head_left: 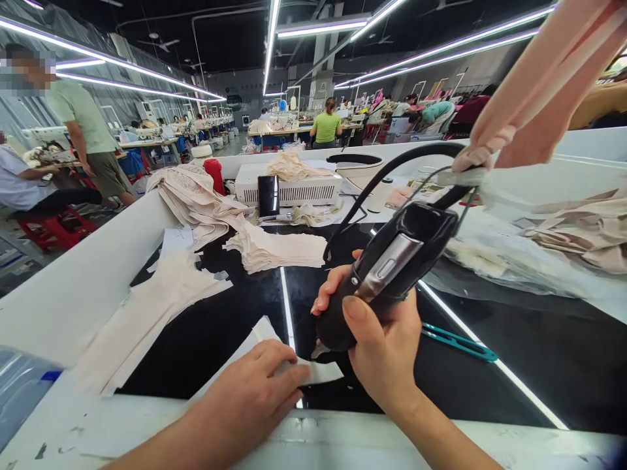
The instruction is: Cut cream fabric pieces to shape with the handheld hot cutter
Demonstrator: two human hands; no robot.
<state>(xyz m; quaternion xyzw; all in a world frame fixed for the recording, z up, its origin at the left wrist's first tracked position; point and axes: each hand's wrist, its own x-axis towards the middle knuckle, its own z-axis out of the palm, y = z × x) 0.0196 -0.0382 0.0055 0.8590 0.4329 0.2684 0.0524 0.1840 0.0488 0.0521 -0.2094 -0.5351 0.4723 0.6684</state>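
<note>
My right hand (385,339) is closed around a black hand-held electric tool (392,254) with a silver lever on its side and a thick cable. The tool's small metal tip (319,349) points down at a pale fabric piece (326,372) on the glossy black work surface (392,385). Thumb and fingers together, my left hand (267,385) pinches this fabric just left of the tip. Part of the piece is hidden under that hand. Pink cloth (539,85) is tied round the cable end of the tool and hangs from above.
Stacks of cut beige fabric (279,248) lie beyond my hands, with more pieces (147,313) at left. A phone (268,196) leans on a white vented box (304,189). Teal tweezers (460,343) lie at right, near bagged fabric (519,261). A white rim (98,287) borders the table.
</note>
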